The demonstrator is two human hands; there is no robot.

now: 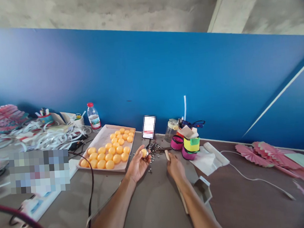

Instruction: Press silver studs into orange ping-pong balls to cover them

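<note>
A thin black cable [93, 187] droops past the front edge of the shallow white cardboard-like tray [104, 136]; an arm catching it could jolt things. Right of the tray, the right hand [176, 167] seems closed around a pale, narrow strip [167, 155]. Just beside the tray's right edge, the left hand [137, 166], palm up, pinches a round orange ball [144, 152] in curled fingers; slackening them could let it roll away. Also right of the tray, tiny shiny metal pieces [157, 149] lie loose on the grey table [153, 200]; a brushing hand could scatter them.
</note>
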